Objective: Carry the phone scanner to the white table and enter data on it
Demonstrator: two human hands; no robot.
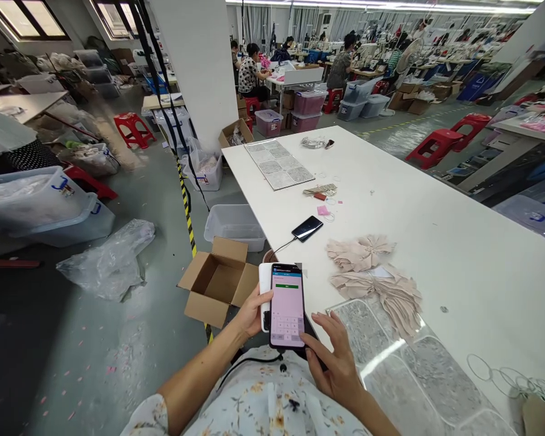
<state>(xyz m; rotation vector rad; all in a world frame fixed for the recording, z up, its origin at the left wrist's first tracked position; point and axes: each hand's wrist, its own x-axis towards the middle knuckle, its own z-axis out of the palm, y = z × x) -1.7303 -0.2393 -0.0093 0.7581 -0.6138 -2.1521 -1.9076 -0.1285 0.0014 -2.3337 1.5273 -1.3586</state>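
Note:
My left hand [253, 312] is closed round a smartphone [287, 303] and a white slab-like device [264, 293] beside it, which may be a power bank. The lit phone screen shows a pink page with a green bar and an on-screen keypad. My right hand [331, 357] has its fingers spread, the index fingertip at the screen's lower right corner. To the right on the table lie two bundles of pleated beige fabric [393, 297]. A second phone [307, 229] with a cable plugged in rests near the table's left edge.
The white table [458, 242] carries a grey tile-patterned mat [279, 165], another patterned sheet [404, 375] and loose elastic loops [522, 384]. On the floor at left stand an open cardboard box [220, 281] and a clear plastic bin [236, 224]. People sit at sewing stations behind.

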